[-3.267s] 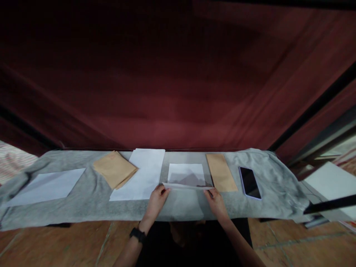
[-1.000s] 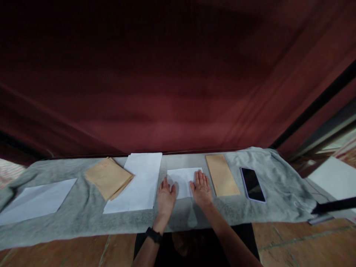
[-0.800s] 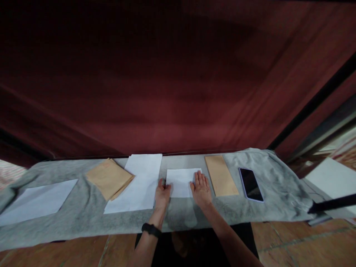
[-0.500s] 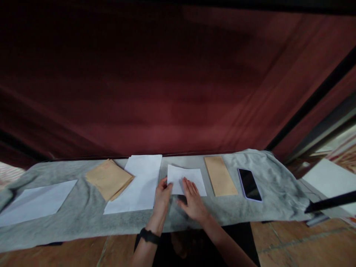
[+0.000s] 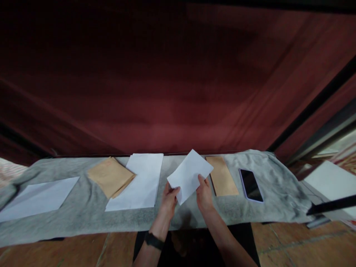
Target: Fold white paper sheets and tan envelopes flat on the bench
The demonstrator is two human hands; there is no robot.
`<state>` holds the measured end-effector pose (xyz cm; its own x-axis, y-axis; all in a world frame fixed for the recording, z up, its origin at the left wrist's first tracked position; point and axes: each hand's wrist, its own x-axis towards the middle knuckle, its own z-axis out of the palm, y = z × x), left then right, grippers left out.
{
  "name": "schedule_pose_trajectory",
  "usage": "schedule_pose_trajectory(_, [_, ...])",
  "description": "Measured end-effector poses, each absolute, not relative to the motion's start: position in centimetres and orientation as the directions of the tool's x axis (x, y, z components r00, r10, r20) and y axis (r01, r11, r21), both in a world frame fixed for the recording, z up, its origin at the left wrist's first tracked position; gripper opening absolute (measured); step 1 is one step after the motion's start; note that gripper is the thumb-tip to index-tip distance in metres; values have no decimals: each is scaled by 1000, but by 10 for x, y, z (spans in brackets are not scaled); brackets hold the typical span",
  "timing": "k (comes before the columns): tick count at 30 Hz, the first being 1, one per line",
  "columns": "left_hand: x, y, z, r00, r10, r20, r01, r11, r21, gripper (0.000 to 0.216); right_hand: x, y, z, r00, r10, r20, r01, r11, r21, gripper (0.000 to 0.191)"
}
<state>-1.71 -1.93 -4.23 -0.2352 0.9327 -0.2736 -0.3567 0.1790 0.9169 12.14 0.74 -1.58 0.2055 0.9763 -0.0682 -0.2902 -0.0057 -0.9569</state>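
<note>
A folded sheet of white paper (image 5: 190, 174) is held up at a slant over the grey cloth, in front of me. My left hand (image 5: 169, 198) pinches its lower left corner, thumb on top. On its lower right edge my right hand (image 5: 204, 193) is closed, the thumb lying on the paper and the other fingers mostly hidden beneath. Just right of the paper lies a brown envelope (image 5: 224, 178), partly covered by the paper's corner. Left of my hands is a stack of white sheets (image 5: 143, 185), overlapped by several brown envelopes (image 5: 109, 176).
A grey cloth (image 5: 91, 218) covers the narrow table. A phone (image 5: 251, 185) in a lilac case lies to the right. More white paper (image 5: 39, 196) rests at the far left. A dark red panel (image 5: 178, 111) rises behind the table, and a black bar (image 5: 330, 205) juts in at right.
The folded paper has been lifted off the cloth and turned counterclockwise. My right hand has moved from pressing flat on it to gripping its right edge; my left hand still holds it.
</note>
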Motion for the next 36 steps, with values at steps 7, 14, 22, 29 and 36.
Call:
schedule_pose_trajectory(7, [-57,3,-56,-298,954,-28,266,111,958,78,159,-2,-75,361,903,-234,-290,-130,-948,70])
schedule_pose_trajectory(14, [-55,1,-64,-264,958,111,618,80,782,66,175,-19,-94,262,960,102,216,45,-975,46])
schedule_pose_trajectory(22, [-50,-9,-69,-250,939,236,780,51,624,50,185,-29,-89,96,917,387,797,162,-582,40])
schedule_pose_trajectory(29, [-7,-34,-70,-82,921,381,959,-31,282,52,159,-24,-72,-154,883,442,835,356,-419,42])
schedule_pose_trajectory(36, [8,-34,-94,129,958,257,983,-157,93,59,126,-15,-83,-340,885,318,840,438,-320,47])
